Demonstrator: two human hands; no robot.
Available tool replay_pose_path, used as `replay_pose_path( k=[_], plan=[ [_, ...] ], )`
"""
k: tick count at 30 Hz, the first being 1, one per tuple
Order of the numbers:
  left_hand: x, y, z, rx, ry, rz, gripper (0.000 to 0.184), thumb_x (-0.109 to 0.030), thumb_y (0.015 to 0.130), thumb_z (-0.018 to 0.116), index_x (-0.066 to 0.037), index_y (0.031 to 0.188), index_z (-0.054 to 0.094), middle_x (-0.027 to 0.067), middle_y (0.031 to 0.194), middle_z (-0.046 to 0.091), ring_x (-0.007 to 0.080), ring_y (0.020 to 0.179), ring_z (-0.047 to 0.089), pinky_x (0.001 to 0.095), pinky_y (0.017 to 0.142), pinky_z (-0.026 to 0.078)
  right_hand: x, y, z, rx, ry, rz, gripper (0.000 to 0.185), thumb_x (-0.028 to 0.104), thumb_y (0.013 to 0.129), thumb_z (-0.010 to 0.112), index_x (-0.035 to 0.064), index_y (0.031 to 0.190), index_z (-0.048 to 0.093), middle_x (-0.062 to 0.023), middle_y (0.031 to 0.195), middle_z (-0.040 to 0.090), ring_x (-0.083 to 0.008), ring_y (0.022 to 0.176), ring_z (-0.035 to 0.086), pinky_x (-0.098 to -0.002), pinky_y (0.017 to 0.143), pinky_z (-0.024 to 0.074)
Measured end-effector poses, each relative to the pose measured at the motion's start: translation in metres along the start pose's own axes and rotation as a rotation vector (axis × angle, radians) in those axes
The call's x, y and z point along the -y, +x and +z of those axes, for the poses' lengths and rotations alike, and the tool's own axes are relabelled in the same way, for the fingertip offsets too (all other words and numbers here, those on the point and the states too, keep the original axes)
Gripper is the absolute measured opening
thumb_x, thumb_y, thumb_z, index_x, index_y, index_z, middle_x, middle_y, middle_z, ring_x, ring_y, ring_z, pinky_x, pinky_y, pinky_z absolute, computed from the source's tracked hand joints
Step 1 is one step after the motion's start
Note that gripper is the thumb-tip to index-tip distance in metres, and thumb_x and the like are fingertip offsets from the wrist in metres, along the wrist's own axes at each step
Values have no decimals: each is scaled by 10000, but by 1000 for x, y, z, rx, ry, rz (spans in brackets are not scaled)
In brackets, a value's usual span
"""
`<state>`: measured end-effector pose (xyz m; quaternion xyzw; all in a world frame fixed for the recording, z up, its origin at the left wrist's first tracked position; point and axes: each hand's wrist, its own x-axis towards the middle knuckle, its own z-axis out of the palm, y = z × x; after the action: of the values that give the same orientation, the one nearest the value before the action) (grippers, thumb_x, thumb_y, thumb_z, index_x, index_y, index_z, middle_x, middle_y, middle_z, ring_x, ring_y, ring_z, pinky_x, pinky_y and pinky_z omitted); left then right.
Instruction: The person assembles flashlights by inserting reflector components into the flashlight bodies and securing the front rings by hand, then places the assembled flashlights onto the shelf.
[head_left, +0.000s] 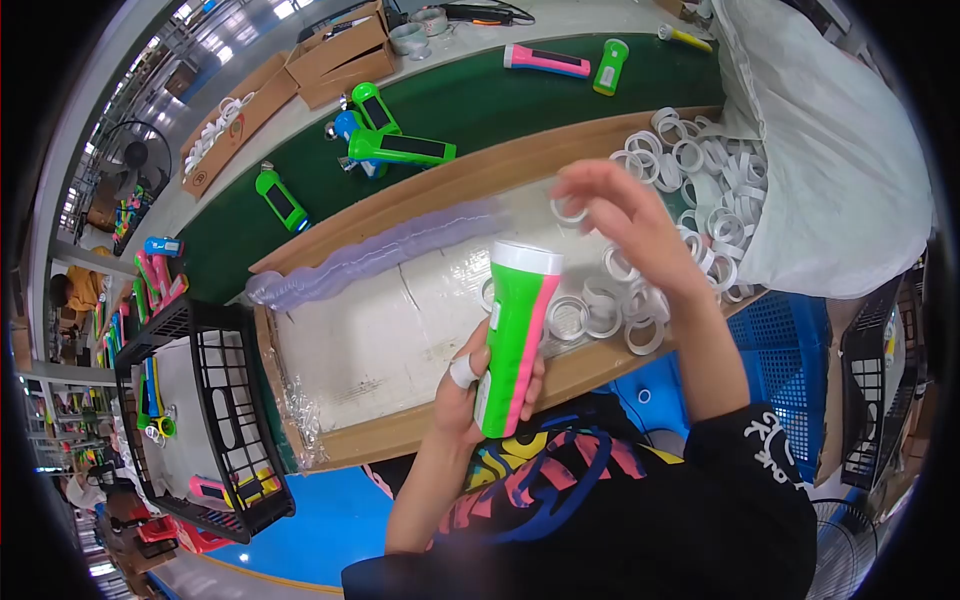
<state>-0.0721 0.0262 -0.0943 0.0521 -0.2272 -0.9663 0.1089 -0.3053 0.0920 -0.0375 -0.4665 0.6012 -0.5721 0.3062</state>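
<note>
My left hand (462, 392) is wrapped round a flashlight (518, 335) with a green and pink body. It stands nearly upright with its white head at the top, and a white wrap circles one of the fingers. Beyond the head, my right hand (635, 225) is slightly blurred, with its thumb and fingers curled about a white ring (568, 211). More white rings (600, 312) lie loose near the flashlight, and a larger heap of them spreads under and behind my right hand.
A shallow cardboard tray (350, 350) carries the rings and a strip of clear purplish plastic (375, 252). Several flashlights lie on the green surface behind. A black crate (225, 400) stands at left, a white sack (830, 170) at right. Cardboard boxes (340, 55) sit at the back.
</note>
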Motion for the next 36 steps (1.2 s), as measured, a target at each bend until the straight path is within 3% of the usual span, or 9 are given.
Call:
replay_pose_path(
  k=[4, 7, 15, 20, 22, 24, 28, 34, 36],
  plan=[
    [4, 0, 13, -26, 252, -55, 711, -353, 834, 647, -83, 1381, 283, 136, 940, 572, 219, 748, 595, 310, 613, 512, -1, -32, 62, 93, 879, 98, 600, 398, 788, 676, 61, 1211, 417, -177, 1097, 568, -294, 1038, 576, -417, 899, 478],
    [3, -9, 44, -296, 1207, 59, 769, -142, 685, 779, -61, 1317, 348, 72, 987, 558, 150, 874, 537, 295, 782, 445, 7, -33, 75, -51, 867, 114, 479, 318, 787, 679, 64, 1120, 445, -172, 1037, 578, -299, 1031, 578, -421, 899, 481],
    [23, -28, 32, 94, 37, -183, 598, -59, 697, 705, -41, 1207, 392, 84, 786, 524, 139, 623, 521, 252, 551, 449, -21, -30, 99, 341, 1445, -23, 337, 329, 801, 648, 112, 981, 464, -104, 914, 486, -302, 1010, 554, -433, 962, 437],
    [16, -30, 30, 97, -18, -136, 585, -1, 697, 676, -52, 1212, 404, 71, 706, 486, 117, 544, 490, 223, 473, 405, -20, -25, 104, 334, 1464, -128, 295, 359, 828, 632, 126, 900, 466, -124, 935, 498, -319, 1009, 560, -444, 983, 420],
    [10, -30, 32, -74, 210, -178, 556, -24, 703, 687, -39, 1192, 422, 105, 747, 550, 180, 588, 569, 276, 505, 453, -15, -26, 102, 168, 1355, -77, 265, 308, 834, 625, 116, 897, 452, -162, 960, 521, -328, 989, 576, -446, 953, 439],
    [5, -20, 21, -356, 1399, 246, 524, -62, 711, 691, -26, 1168, 437, 152, 838, 613, 258, 676, 634, 342, 582, 497, -13, -28, 88, 32, 842, -34, 234, 252, 838, 611, 105, 893, 436, -201, 979, 544, -328, 968, 588, -446, 912, 462],
    [1, -10, 12, -434, 1499, 245, 514, -98, 713, 701, -25, 1153, 446, 177, 924, 625, 285, 780, 647, 366, 690, 503, -12, -26, 95, -162, 694, 36, 224, 225, 846, 601, 86, 892, 431, -191, 982, 565, -289, 943, 597, -421, 847, 492],
    [-17, -7, -6, -383, 1089, 118, 536, -76, 712, 715, -7, 1168, 443, 141, 964, 597, 234, 755, 621, 325, 662, 498, -24, -15, 87, -154, 883, 333, 267, 278, 946, 471, 44, 1076, 481, -151, 1055, 570, -222, 955, 590, -373, 845, 490],
    [-34, -12, -11, -342, 336, -117, 543, -139, 751, 693, -13, 1213, 435, 153, 936, 579, 235, 734, 620, 322, 618, 521, -25, -14, 81, -179, 902, 347, 323, 291, 968, 420, 29, 1150, 471, -136, 1070, 573, -208, 956, 583, -349, 838, 487]
  ],
)
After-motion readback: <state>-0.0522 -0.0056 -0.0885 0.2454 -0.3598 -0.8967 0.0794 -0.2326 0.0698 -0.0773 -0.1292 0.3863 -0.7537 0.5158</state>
